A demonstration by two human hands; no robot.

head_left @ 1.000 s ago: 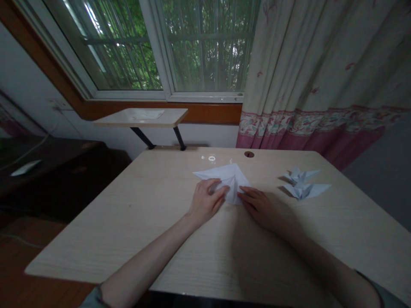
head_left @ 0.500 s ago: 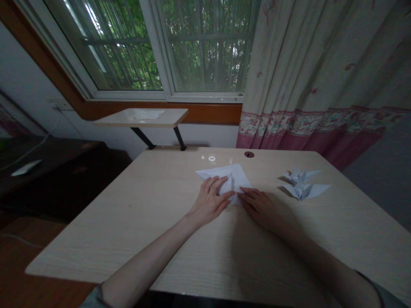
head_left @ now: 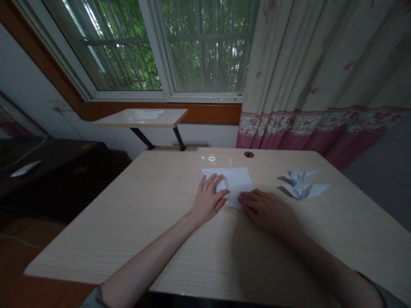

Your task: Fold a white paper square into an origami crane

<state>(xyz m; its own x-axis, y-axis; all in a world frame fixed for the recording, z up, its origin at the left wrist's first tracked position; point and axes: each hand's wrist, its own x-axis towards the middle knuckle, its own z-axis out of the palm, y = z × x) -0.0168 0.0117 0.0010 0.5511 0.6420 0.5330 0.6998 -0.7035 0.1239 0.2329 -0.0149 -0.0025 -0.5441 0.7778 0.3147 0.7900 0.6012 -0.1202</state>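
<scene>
Pressing folded white paper [head_left: 233, 184] on pale wood desk [head_left: 128, 226], toward far edge, w/ both hands. L hand [head_left: 208, 200] open, fingers spread, palm down on paper's left part, not gripping. R hand [head_left: 261, 209] open, fingers lightly curled, tips on paper's lower right edge. Forearms angle in from lower corners, wrists low. Two origami cranes [head_left: 300, 183] sit right of paper, apart from R hand.
</scene>
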